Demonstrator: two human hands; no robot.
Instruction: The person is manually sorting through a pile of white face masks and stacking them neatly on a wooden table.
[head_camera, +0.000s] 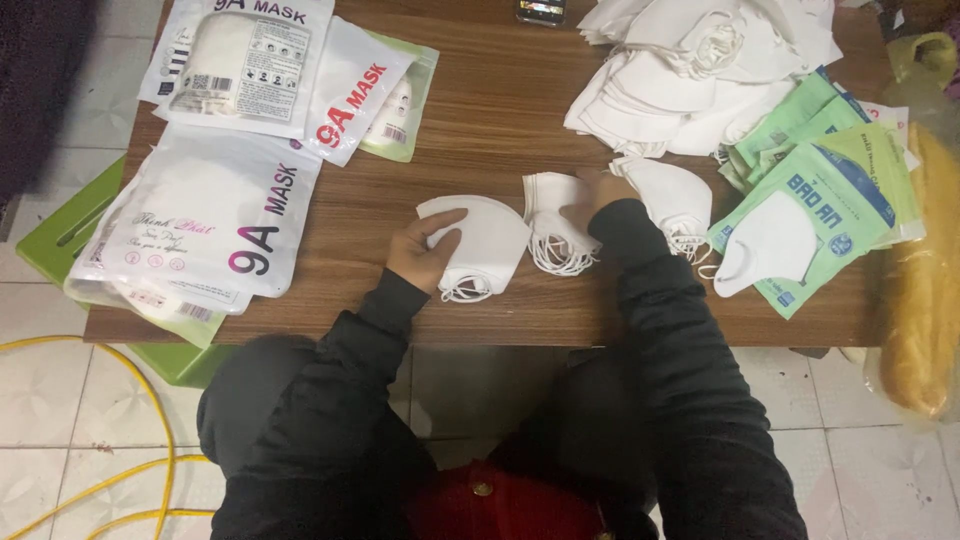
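On the wooden table (500, 120), the left hand (425, 250) is gripping a folded white mask (485, 245). Just right of that mask, the right hand (600, 190) is pressing fingers-down on a second mask stack (555, 230). Green packets (830, 190) are lying further right.

free: bare table (480, 110) centre | blocked: mask pile (700, 70) right, white packets (230, 150) left

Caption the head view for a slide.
Left hand grips a white mask stack; right hand touches another mask bundle.
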